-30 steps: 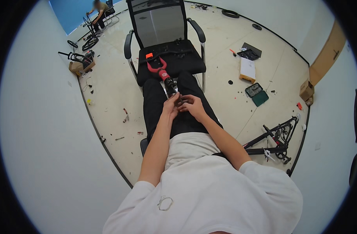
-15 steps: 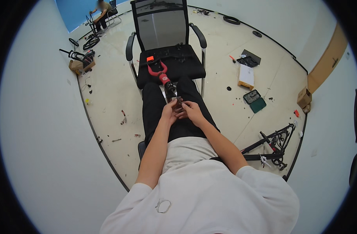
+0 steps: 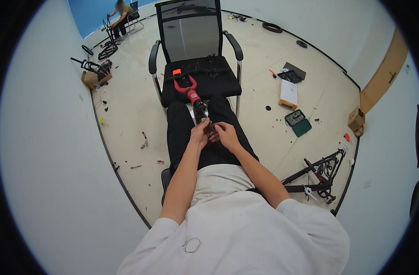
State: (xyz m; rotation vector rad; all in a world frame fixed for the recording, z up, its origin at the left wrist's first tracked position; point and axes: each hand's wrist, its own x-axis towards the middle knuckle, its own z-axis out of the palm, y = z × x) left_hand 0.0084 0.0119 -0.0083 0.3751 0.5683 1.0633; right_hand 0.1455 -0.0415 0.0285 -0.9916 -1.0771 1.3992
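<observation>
Over my lap both hands meet at a small dark slim piece. My left hand is closed around it, thumb pointing away from me. My right hand is closed too, its bent fingertips at the right side of the piece. Just beyond my fingers, between my knees, a red two-pronged, U-shaped part with a black collar reaches toward the chair seat. Its near end is partly covered by my left hand, so whether it joins the dark piece I cannot tell.
An office chair faces me, holding a black bar and an orange block. Right, on the floor: a bicycle frame, a green case, a white-topped box. Far left, a person sits beside a bicycle.
My right fingers have curled and dropped slightly along the dark piece, and my left thumb has shifted a little. The red part stays in place. The view has tilted very slightly.
</observation>
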